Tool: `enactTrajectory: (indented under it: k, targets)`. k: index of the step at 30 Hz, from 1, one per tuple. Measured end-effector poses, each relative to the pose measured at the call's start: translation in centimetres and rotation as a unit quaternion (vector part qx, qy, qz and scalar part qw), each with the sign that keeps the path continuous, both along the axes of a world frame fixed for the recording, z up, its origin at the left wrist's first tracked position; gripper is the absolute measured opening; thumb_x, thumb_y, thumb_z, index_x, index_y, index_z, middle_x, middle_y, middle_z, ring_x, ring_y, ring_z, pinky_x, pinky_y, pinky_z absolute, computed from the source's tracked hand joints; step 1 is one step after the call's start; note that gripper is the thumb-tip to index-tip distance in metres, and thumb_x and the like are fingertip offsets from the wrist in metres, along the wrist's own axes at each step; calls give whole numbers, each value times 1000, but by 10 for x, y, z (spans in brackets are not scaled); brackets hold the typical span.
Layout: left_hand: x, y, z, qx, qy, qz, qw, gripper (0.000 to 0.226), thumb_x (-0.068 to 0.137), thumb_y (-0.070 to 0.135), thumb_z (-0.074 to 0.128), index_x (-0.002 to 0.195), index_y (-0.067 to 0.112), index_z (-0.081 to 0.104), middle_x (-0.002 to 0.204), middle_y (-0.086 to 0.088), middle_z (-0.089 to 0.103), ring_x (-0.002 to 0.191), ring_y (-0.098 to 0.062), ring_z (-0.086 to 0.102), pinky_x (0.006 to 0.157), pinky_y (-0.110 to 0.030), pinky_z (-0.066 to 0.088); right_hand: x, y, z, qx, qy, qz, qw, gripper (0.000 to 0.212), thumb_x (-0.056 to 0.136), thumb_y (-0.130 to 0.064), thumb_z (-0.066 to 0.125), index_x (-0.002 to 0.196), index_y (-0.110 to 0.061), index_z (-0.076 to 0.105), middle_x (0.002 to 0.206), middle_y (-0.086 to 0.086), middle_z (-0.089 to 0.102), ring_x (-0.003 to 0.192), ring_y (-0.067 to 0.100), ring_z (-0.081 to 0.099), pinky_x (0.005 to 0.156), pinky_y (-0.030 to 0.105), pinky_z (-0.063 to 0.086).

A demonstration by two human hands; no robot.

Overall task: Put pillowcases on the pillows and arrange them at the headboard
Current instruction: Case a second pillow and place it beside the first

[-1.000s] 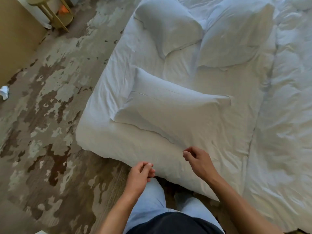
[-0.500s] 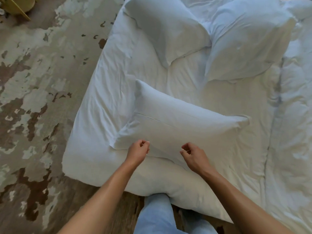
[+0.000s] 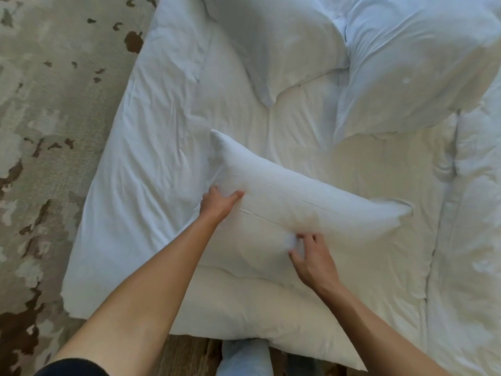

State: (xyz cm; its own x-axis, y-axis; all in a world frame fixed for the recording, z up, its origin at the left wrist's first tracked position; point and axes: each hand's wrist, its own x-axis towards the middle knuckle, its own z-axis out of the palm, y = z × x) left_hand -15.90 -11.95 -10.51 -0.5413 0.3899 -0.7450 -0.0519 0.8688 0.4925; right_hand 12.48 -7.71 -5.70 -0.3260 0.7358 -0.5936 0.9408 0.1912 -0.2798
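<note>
Pillow lay under my hands: left hand clamped its near-left edge, right hand half-open, fingertips pinching loose fabric. Risk judged: thin pinch slipping, pillow sagging rightward.

left arm: bare, reaching toward 1 o'clock | left hand: grip closed, thumb toward 2 o'clock | right arm: reaching toward 11 o'clock | right hand: fingers spread, pinching
</note>
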Motion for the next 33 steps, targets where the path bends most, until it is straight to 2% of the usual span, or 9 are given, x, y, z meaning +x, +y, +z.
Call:
enactTrajectory:
  k: [4,8,12,15,19,22,26,28,33]
  targets:
    - [-3,11,-18,-11,17,-5,1000,114,72,72,73,158,12,28,155,-17,42,140,-37,44,114,-49,41,-6,49,-6,82,10,20,996,48,94,-38,67,136,-16,58,131,9,52,123,32,53,96,43,50]
    - [4,7,-34,-21,43,-18,999,113,76,70,72,160,15,21,157,-17,36,143,-38,39,113,-48,38,-26,113,-23,116,11,53,992,61,95,-46,65,146,-14,53,150,13,51,137,34,47,114,47,42]
    - [11,-1,-34,-25,43,-10,999,108,78,68,71,159,14,23,157,-16,35,144,-36,39,114,-48,39,-35,157,-43,63,-31,14,997,83,96,-71,50,161,-20,38,171,11,28,153,35,34,123,50,32]
    - [23,-3,-19,-20,90,-45,995,91,87,57,67,154,10,28,154,-18,38,140,-37,39,110,-48,41,-27,140,-55,54,-67,26,996,87,96,-79,27,162,-22,36,168,9,38,147,38,41,119,52,35]
    - [38,28,22,107,273,-142,945,80,90,47,62,154,14,29,155,-11,35,142,-30,34,111,-46,41,-6,85,-53,92,-53,5,994,85,98,-77,19,156,-20,45,150,7,60,133,36,51,110,50,41]
    - [51,66,41,164,295,-258,905,73,93,50,59,152,13,38,157,-13,39,147,-30,32,118,-45,34,7,45,-42,105,-41,-1,994,80,99,-73,26,151,-17,49,146,5,63,129,34,52,107,48,42]
    - [77,96,34,75,290,-469,830,75,93,64,49,151,18,41,160,-12,36,153,-30,22,124,-54,17,27,2,-27,118,-23,5,993,74,98,-68,37,149,-16,50,147,1,61,126,30,54,105,49,44]
    - [87,95,22,5,274,-530,803,83,89,77,37,151,21,41,158,-12,39,153,-31,23,124,-57,8,38,-9,-23,121,-14,12,992,72,98,-68,39,148,-17,49,145,-1,61,124,28,55,104,45,43]
    - [97,83,16,-61,265,-527,806,94,77,89,25,136,22,54,132,-10,63,128,-32,52,110,-54,30,52,-11,-16,96,6,11,995,66,100,-64,41,148,-19,48,143,-2,62,129,25,51,108,41,40]
